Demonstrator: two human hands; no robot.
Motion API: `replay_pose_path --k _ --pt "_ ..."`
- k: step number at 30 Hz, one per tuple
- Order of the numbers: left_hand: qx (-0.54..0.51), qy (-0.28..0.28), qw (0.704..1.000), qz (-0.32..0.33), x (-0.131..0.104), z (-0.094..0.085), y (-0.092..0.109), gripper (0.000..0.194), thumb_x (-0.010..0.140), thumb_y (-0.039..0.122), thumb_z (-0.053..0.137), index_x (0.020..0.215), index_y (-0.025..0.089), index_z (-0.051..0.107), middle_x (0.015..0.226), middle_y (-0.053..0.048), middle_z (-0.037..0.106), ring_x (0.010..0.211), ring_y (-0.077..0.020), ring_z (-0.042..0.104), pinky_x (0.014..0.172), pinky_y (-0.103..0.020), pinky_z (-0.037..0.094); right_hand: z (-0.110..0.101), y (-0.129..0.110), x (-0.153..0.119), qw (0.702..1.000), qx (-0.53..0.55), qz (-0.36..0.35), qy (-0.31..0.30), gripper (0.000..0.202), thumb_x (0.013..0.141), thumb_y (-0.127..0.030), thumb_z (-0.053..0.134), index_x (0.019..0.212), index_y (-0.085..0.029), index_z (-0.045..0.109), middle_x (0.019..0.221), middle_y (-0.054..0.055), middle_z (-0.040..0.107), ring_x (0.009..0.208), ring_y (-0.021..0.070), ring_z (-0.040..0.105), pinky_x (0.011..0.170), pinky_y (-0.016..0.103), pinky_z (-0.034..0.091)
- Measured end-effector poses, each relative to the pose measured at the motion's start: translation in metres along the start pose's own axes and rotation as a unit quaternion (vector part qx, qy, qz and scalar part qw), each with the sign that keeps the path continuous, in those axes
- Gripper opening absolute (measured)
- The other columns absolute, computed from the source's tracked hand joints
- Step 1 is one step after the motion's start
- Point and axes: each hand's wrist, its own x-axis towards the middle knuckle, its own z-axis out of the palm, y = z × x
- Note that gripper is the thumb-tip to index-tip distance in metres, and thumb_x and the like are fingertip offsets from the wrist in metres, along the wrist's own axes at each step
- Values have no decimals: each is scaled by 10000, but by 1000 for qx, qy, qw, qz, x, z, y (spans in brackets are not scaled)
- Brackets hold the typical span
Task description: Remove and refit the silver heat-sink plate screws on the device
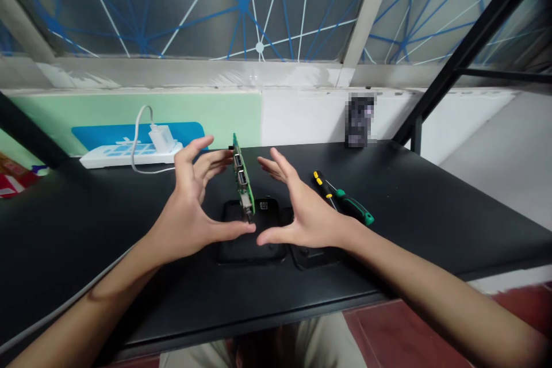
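A green circuit board [242, 179] with metal ports is held on edge above the table. My left hand [196, 201] grips it between the thumb at its lower end and the fingers at its upper end. To the right of the board, my right hand [297, 201] is open, thumb and fingers spread, not touching it. Beneath the board lies a black tray-like case part [252, 250]. Another black case part [310, 257] lies beside it, partly hidden under my right hand.
Behind my right hand lie a yellow-and-black screwdriver [319, 182] and a green-handled screwdriver [356, 207]. A white power strip [125, 155] with a plugged-in charger [161, 138] and cable is at the back left. A pixelated dark object [360, 121] stands against the wall.
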Motion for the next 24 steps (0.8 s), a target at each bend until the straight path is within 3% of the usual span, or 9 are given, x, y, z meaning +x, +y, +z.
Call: replay_pose_path --k 6,17,24 --pt "2 -41 999 -2 -2 4 9 1163 684 344 931 1536 325 140 1492 -189 453 1355 -382 526 1020 -549 573 5 -5 2 1000 4 -22 -14 1384 676 -599 833 1597 -280 -149 1690 180 191 1556 345 247 1236 619 308" --pt "29 -53 998 25 -2 4 8 1163 707 497 897 1544 281 119 1504 -208 439 1354 -381 530 1019 -482 588 1 -7 2 998 36 -52 -15 1349 687 -530 856 1605 -294 -103 1687 152 213 1544 337 286 1239 593 333" --pt "22 -78 997 19 -2 1 8 1132 756 465 870 1556 323 82 1568 -202 354 1414 -415 452 1032 -555 565 3 -2 4 997 38 -62 16 1333 685 -562 843 1607 -276 -76 1623 179 330 1484 343 392 1194 592 408"
